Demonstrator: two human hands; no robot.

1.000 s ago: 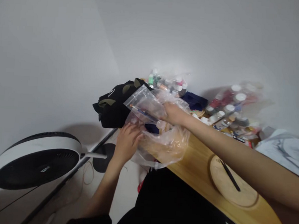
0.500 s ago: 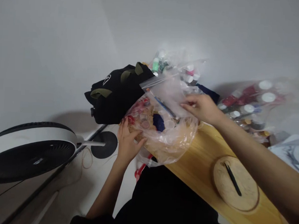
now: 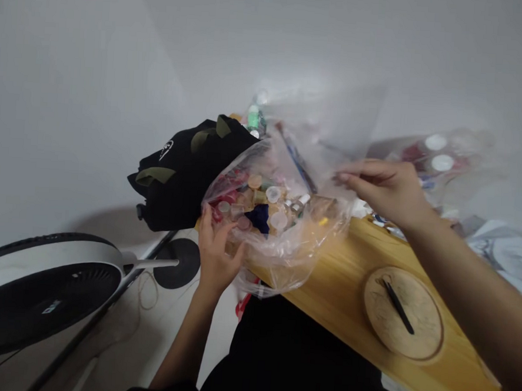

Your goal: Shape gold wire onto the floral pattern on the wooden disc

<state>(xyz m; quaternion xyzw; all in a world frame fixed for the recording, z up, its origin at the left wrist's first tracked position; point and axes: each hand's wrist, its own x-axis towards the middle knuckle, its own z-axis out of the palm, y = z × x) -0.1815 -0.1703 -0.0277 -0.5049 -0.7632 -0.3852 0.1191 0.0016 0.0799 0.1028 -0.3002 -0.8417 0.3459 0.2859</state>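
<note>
While my right hand (image 3: pixel 379 185), right of centre, pinches a clear pouch (image 3: pixel 335 138) holding slim brushes (image 3: pixel 296 162), my left hand (image 3: pixel 215 254) sits well apart, lower centre, fingers spread at the rim of a plastic bag (image 3: pixel 283 262); whether it grips, I cannot tell. Bag gapes mid-frame, small jars (image 3: pixel 273 194) inside. Black tote (image 3: pixel 183 173) left; lower right, wooden disc (image 3: pixel 383 327) bearing a dark stick (image 3: pixel 399 309)
</note>
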